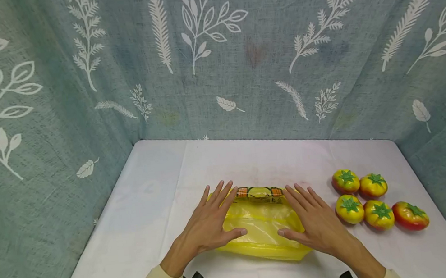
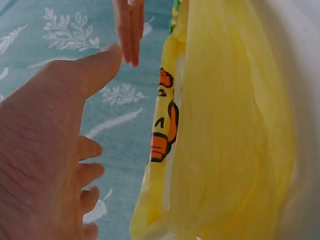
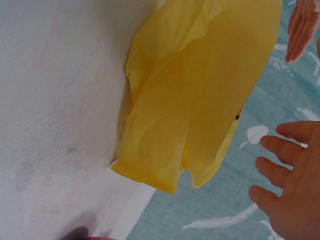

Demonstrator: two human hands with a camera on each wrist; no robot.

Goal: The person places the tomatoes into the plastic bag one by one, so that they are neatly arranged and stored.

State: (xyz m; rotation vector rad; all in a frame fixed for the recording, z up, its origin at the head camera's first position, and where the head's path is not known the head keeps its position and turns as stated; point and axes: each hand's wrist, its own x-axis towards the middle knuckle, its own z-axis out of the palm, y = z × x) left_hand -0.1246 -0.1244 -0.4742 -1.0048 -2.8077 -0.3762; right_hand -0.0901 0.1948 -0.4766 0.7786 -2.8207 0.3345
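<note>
A yellow plastic bag (image 1: pixel 262 225) with a printed orange-and-black pattern along its far edge lies on the white table. Over its left side in the head view is my left hand (image 1: pixel 215 221), fingers spread and straight. Above the right side hovers my right hand (image 1: pixel 314 215), its fingers likewise extended. Both wrist views show a gap between the hand and the yellow bag (image 2: pixel 225 120). In the right wrist view the bag (image 3: pixel 190 100) has a loose, wrinkled lower edge. Neither hand holds anything.
Several red-and-yellow tomato-like fruits with green tops, one of them a redder fruit (image 1: pixel 410 215), sit to the right of my right hand. Grey-green curtains (image 1: pixel 242 87) with white leaf prints enclose the white table (image 1: pixel 146 188) at the back and sides.
</note>
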